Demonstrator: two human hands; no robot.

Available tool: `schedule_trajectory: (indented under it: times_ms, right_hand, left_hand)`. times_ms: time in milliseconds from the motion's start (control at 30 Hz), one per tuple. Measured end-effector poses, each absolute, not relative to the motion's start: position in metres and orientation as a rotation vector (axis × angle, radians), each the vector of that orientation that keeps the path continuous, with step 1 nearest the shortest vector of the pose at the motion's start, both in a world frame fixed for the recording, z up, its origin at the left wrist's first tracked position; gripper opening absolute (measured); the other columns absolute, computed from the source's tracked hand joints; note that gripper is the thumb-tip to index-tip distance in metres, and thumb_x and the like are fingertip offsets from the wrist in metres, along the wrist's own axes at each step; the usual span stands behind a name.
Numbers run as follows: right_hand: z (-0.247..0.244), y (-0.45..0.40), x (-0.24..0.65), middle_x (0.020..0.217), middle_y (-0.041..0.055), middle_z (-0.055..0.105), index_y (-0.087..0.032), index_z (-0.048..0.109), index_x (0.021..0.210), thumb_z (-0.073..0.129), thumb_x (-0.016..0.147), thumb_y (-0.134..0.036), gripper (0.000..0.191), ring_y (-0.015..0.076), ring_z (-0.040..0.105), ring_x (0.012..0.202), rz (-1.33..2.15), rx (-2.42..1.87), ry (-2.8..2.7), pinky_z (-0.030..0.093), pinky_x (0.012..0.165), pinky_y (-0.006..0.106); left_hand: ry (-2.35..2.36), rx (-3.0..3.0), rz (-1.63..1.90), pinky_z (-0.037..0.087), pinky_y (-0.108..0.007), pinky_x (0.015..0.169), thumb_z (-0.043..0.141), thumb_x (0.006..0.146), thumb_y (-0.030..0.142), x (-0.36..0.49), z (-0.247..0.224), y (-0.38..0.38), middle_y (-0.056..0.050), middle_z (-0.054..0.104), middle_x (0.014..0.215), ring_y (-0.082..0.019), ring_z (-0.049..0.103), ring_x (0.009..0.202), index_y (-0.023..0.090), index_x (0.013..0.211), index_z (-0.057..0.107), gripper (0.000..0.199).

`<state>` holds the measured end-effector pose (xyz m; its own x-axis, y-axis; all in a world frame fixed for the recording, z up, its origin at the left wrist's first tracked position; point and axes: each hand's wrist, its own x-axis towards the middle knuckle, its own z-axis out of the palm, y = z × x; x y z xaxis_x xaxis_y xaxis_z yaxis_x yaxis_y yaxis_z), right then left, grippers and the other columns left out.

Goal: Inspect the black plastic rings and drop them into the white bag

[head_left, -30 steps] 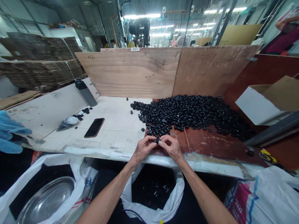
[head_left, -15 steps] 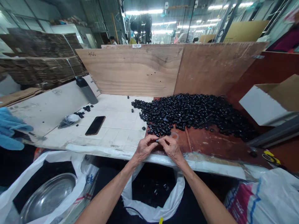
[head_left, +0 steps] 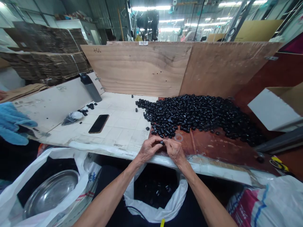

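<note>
My left hand (head_left: 149, 148) pinches a small black plastic piece (head_left: 161, 142) between thumb and fingertips, just above the table's front edge. Right beside it, my right hand (head_left: 174, 150) has its fingers closed at the piece's other side; whether it grips the piece too is hard to make out. Behind both hands spreads a large pile of small black pieces (head_left: 196, 113), over the red-brown part of the table. Below my wrists an open white sack (head_left: 176, 211) holds more dark pieces in its shadow.
A phone (head_left: 98, 123), a grey bottle (head_left: 91, 87) and a small plastic bag (head_left: 72, 117) lie or stand on the left. Wooden boards (head_left: 137, 69) wall the back. A white box (head_left: 274, 108) and yellow-handled scissors (head_left: 279, 162) are right; a metal bowl (head_left: 52, 192) sits lower left.
The view has shifted slightly. My hands stay together over the table edge, and the right fingers have curled in more, leaving the small piece showing more upright by the left fingertips.
</note>
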<state>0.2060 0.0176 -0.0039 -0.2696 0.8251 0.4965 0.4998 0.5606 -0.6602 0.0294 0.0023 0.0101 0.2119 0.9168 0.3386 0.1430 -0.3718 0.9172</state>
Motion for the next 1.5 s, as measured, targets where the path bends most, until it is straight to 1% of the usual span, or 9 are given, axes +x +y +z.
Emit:
schedule_trajectory:
  times_ms: [100, 167, 333, 533, 767, 933, 1367, 1433, 1500]
  right_hand:
    - [-0.001, 0.014, 0.206, 0.084, 0.0051, 0.065, -0.019, 0.062, 0.110, 0.047, 0.097, -0.033, 0.024, 0.0170, 0.061, 0.070, 0.565, -1.044, -1.885, 0.050, 0.069, 0.028]
    - [0.001, 0.013, 0.207, 0.089, 0.0062, 0.066, -0.019, 0.060, 0.116, 0.049, 0.096, -0.033, 0.027, 0.0180, 0.062, 0.074, 0.586, -0.996, -1.899, 0.051, 0.072, 0.029]
    - [0.000, 0.015, 0.208, 0.062, 0.0020, 0.057, -0.020, 0.064, 0.071, 0.046, 0.098, -0.035, 0.036, 0.0163, 0.056, 0.060, 0.504, -1.090, -1.940, 0.044, 0.063, 0.027]
    - [0.005, 0.014, 0.209, 0.058, -0.0002, 0.051, -0.020, 0.059, 0.063, 0.048, 0.097, -0.037, 0.039, 0.0145, 0.050, 0.057, 0.531, -1.077, -1.969, 0.039, 0.059, 0.026]
    - [0.010, 0.012, 0.207, 0.065, 0.0003, 0.056, -0.019, 0.062, 0.074, 0.059, 0.090, -0.036, 0.023, 0.0144, 0.050, 0.058, 0.568, -1.057, -1.902, 0.043, 0.060, 0.027]
    - [0.011, 0.013, 0.208, 0.082, 0.0040, 0.065, -0.020, 0.065, 0.094, 0.056, 0.091, -0.030, 0.013, 0.0174, 0.060, 0.073, 0.651, -0.981, -1.856, 0.048, 0.069, 0.028]
    - [0.016, -0.032, 0.183, 0.046, -0.0081, 0.045, -0.020, 0.055, 0.078, 0.057, 0.084, -0.041, 0.021, 0.0092, 0.037, 0.035, 1.463, -1.255, -1.372, 0.029, 0.036, 0.021]
    - [0.016, -0.026, 0.191, 0.046, -0.0053, 0.050, -0.020, 0.056, 0.070, 0.056, 0.084, -0.041, 0.025, 0.0109, 0.042, 0.036, 1.384, -1.332, -1.569, 0.032, 0.038, 0.023]
    - [0.015, -0.010, 0.203, 0.054, -0.0013, 0.057, -0.020, 0.059, 0.069, 0.058, 0.083, -0.037, 0.023, 0.0146, 0.053, 0.047, 0.990, -1.413, -1.765, 0.040, 0.047, 0.025]
  left_hand:
    - [1.011, 1.644, 1.256, 0.049, -0.035, 0.097, 0.064, 0.086, 0.023, 0.030, 0.009, 0.003, -0.007, 0.070, 0.107, -0.021, 0.065, 0.101, 0.017, 0.107, 0.069, 0.022]
    - [1.023, 1.609, 1.281, 0.050, -0.035, 0.097, 0.064, 0.086, 0.025, 0.030, 0.006, 0.004, -0.008, 0.070, 0.107, -0.022, 0.065, 0.101, 0.017, 0.107, 0.069, 0.022]
    - [1.028, 1.648, 1.257, 0.049, -0.035, 0.097, 0.064, 0.086, 0.024, 0.029, 0.003, 0.004, -0.008, 0.069, 0.108, -0.022, 0.064, 0.102, 0.017, 0.107, 0.069, 0.022]
    - [1.033, 1.576, 1.261, 0.050, -0.036, 0.096, 0.064, 0.087, 0.026, 0.029, 0.004, 0.004, -0.008, 0.069, 0.106, -0.022, 0.064, 0.101, 0.017, 0.108, 0.068, 0.023]
    - [1.078, 1.559, 1.250, 0.051, -0.034, 0.094, 0.065, 0.085, 0.028, 0.029, 0.008, 0.002, -0.007, 0.071, 0.104, -0.021, 0.065, 0.099, 0.017, 0.106, 0.068, 0.023]
    - [1.058, 1.562, 1.225, 0.051, -0.034, 0.095, 0.065, 0.085, 0.030, 0.029, 0.015, 0.002, -0.007, 0.071, 0.105, -0.021, 0.066, 0.099, 0.017, 0.104, 0.070, 0.023]
    - [1.022, 2.027, 1.235, 0.051, -0.038, 0.095, 0.051, 0.093, 0.018, 0.007, 0.009, -0.041, -0.010, 0.069, 0.110, -0.023, 0.064, 0.106, 0.020, 0.113, 0.064, 0.024]
    - [0.959, 2.028, 0.990, 0.054, -0.032, 0.084, 0.056, 0.091, 0.023, -0.001, 0.019, -0.040, -0.008, 0.071, 0.099, -0.021, 0.067, 0.093, 0.021, 0.107, 0.067, 0.019]
    - [0.987, 1.984, 0.836, 0.054, -0.027, 0.071, 0.062, 0.087, 0.027, -0.003, 0.027, -0.030, -0.004, 0.071, 0.087, -0.018, 0.067, 0.077, 0.020, 0.099, 0.069, 0.015]
